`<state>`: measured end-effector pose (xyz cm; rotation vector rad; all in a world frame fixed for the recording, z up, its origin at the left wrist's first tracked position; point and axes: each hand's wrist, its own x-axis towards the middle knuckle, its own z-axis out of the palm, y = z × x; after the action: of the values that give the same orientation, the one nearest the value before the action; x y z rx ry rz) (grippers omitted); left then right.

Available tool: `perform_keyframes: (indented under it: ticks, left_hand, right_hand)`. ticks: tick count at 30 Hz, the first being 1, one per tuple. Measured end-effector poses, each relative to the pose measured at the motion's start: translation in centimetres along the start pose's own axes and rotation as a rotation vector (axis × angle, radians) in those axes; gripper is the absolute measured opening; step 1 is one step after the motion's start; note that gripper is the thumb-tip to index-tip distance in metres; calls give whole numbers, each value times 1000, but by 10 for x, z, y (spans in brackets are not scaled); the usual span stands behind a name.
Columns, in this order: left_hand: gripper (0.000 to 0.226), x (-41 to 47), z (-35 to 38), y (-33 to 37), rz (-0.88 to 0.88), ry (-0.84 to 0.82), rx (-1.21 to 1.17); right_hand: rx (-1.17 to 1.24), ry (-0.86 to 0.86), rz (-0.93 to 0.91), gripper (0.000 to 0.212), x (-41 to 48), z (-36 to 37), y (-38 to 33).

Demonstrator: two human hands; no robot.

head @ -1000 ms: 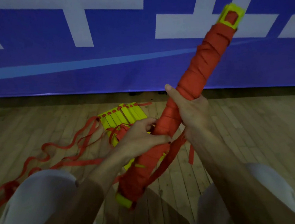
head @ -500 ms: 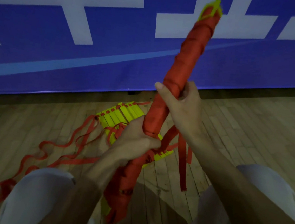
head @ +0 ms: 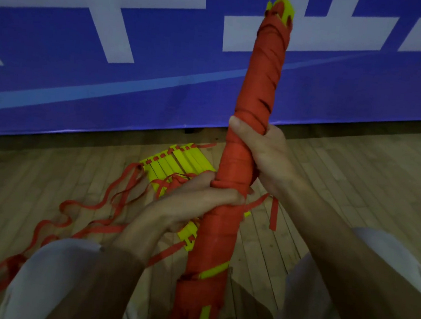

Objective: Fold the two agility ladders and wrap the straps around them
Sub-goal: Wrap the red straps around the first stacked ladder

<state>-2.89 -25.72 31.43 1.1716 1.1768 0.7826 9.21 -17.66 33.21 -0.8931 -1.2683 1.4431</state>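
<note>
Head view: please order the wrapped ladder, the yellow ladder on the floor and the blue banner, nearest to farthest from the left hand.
1. Wrapped ladder: gripped by left hand.
2. Yellow ladder: floor, just behind.
3. Blue banner: back wall.

The bundle (head: 259, 87) rises tilted through the middle, gripped by the left hand (head: 190, 206) and right hand (head: 268, 159), and bars any straight pass across. Beyond it lies the second ladder (head: 178, 161), its loose straps (head: 85, 207) strewn leftward. To the right the floor (head: 355, 184) is bare up to the far banner (head: 162, 53); the knees (head: 49, 272) close the near corners
</note>
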Motion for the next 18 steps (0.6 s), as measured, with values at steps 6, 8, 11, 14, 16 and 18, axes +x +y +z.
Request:
perform_keyframes:
  ticks: [6, 8, 11, 14, 16, 18]
  left_hand:
    - [47, 15, 14, -13, 87, 583, 635]
    - [66, 18, 19, -18, 81, 652, 817]
    - [70, 25, 19, -24, -42, 648, 1060]
    - [46, 23, 15, -24, -65, 593, 864]
    - [38, 18, 14, -24, -71, 517, 629]
    - [37, 16, 9, -15, -38, 469, 347]
  right_hand:
    - [-13, 119, -48, 28, 7, 1, 18]
    - [3, 131, -2, 29, 9, 0, 22]
    - [-66, 161, 69, 36, 9, -5, 28]
    - [-268, 106, 151, 32, 6, -6, 30]
    - [-375, 101, 123, 37, 7, -7, 31]
    - [-456, 106, -2, 41, 10, -7, 28]
